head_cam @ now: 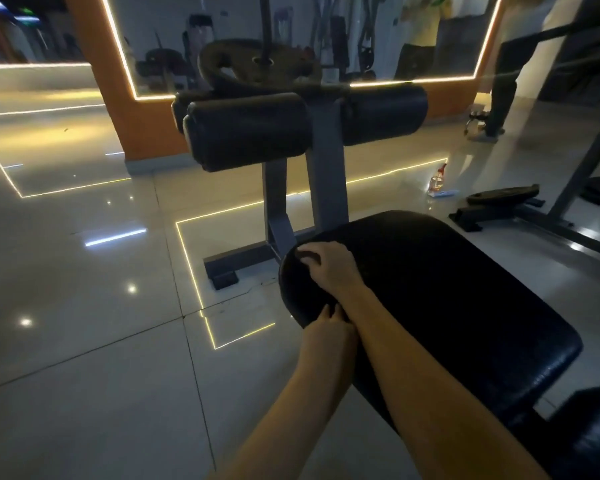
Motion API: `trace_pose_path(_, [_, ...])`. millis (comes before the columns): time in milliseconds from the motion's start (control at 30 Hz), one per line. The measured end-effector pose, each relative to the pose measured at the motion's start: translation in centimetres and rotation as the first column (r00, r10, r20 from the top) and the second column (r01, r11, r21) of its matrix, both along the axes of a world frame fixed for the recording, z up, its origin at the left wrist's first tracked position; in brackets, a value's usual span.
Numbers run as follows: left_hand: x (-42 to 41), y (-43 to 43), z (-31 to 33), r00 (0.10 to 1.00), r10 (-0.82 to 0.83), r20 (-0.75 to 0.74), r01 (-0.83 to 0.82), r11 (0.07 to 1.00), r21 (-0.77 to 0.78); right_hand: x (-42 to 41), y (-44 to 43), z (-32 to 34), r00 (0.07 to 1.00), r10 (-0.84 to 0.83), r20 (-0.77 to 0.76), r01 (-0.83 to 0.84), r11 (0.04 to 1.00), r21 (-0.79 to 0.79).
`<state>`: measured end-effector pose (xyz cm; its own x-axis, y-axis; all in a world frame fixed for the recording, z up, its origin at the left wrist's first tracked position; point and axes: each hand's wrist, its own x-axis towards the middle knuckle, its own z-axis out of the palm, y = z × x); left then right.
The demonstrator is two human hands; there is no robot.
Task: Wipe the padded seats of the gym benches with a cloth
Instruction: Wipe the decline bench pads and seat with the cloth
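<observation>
A black padded bench seat (447, 292) runs from the lower right toward the middle. Over its near left end lies a dark cloth (293, 289), hard to tell apart from the pad. My right hand (328, 268) rests on top of that end with fingers curled into the cloth. Just below it, my left hand (326, 325) pinches the cloth's lower edge at the side of the seat. My forearms lie side by side and touch near the wrists.
Two black roller pads (246, 131) on a grey steel post (326, 174) stand beyond the seat. A spray bottle (438, 180) stands on the glossy tiled floor. Weight plates (503, 194) and a rack frame lie at right. A person (506, 77) stands far right by a mirror wall.
</observation>
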<state>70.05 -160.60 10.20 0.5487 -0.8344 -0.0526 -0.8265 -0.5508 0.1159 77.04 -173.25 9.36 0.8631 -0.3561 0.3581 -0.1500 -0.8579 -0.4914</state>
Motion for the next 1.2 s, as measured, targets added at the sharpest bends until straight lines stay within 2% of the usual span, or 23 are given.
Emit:
trace_pose_path(100, [-0.3, 1.0, 0.1, 0.995, 0.0, 0.096, 0.008, 0.997, -0.078, -2.2, 1.6, -0.2, 0.973, 0.21, -0.1, -0.208, 0.978, 0.035])
trace_pose_path(167, [-0.6, 1.4, 0.2, 0.992, -0.004, 0.13, 0.012, 0.998, -0.059, -3.9, 1.6, -0.4, 0.97, 0.211, -0.121, -0.207, 0.977, 0.047])
trace_pose_path(267, [-1.1, 1.4, 0.5, 0.987, -0.009, 0.158, 0.017, 0.999, -0.049, -5.5, 1.4, -0.7, 0.99, 0.111, -0.09, -0.112, 0.994, -0.005])
trace_pose_path(333, [-1.4, 1.4, 0.8, 0.987, -0.015, 0.159, 0.026, 0.997, -0.071, -6.2, 1.3, -0.8, 0.996, -0.036, -0.082, 0.025, 0.991, -0.129])
trace_pose_path(400, [-1.4, 1.2, 0.7, 0.984, -0.031, 0.174, 0.044, 0.997, -0.068, -7.0, 1.0, -1.2, 0.978, -0.194, -0.071, 0.178, 0.967, -0.182])
trace_pose_path(467, [-1.1, 1.1, 0.6, 0.982, -0.029, 0.187, 0.04, 0.997, -0.058, -8.1, 0.7, -1.7, 0.96, -0.278, -0.034, 0.267, 0.945, -0.189])
trace_pose_path(633, [0.1, 1.5, 0.2, 0.994, -0.044, 0.105, 0.047, 0.999, -0.024, -12.8, -1.9, -2.4, 0.912, -0.401, 0.082, 0.41, 0.888, -0.211])
trace_pose_path(733, [-0.1, 1.3, -0.2, 0.997, -0.017, 0.078, 0.019, 0.999, -0.032, -17.2, -5.6, -2.2, 0.872, -0.488, 0.026, 0.485, 0.856, -0.181])
trace_pose_path(800, [-0.9, 0.9, -0.4, 1.0, -0.001, 0.009, 0.002, 0.992, -0.126, -20.0, -7.6, -2.1, 0.84, -0.542, -0.017, 0.534, 0.832, -0.148])
trace_pose_path(867, [-2.1, -0.2, -0.9, 0.999, -0.019, -0.037, 0.01, 0.973, -0.229, -21.5, -8.3, -1.9, 0.856, -0.512, -0.062, 0.5, 0.854, -0.143])
trace_pose_path(1033, [-5.7, -4.1, -1.2, 0.993, -0.059, -0.099, 0.024, 0.946, -0.322, -22.8, -5.2, -1.6, 0.94, -0.319, -0.125, 0.301, 0.943, -0.145])
trace_pose_path(1133, [-5.1, -4.3, -0.2, 0.97, -0.019, -0.243, -0.094, 0.892, -0.442, -24.4, -1.7, -2.7, 0.981, -0.183, -0.064, 0.168, 0.966, -0.198])
trace_pose_path(1200, [-3.7, -3.6, 0.9, 0.938, -0.014, -0.346, -0.152, 0.881, -0.448, -25.5, -0.2, -3.5, 0.994, -0.102, -0.041, 0.089, 0.967, -0.238])
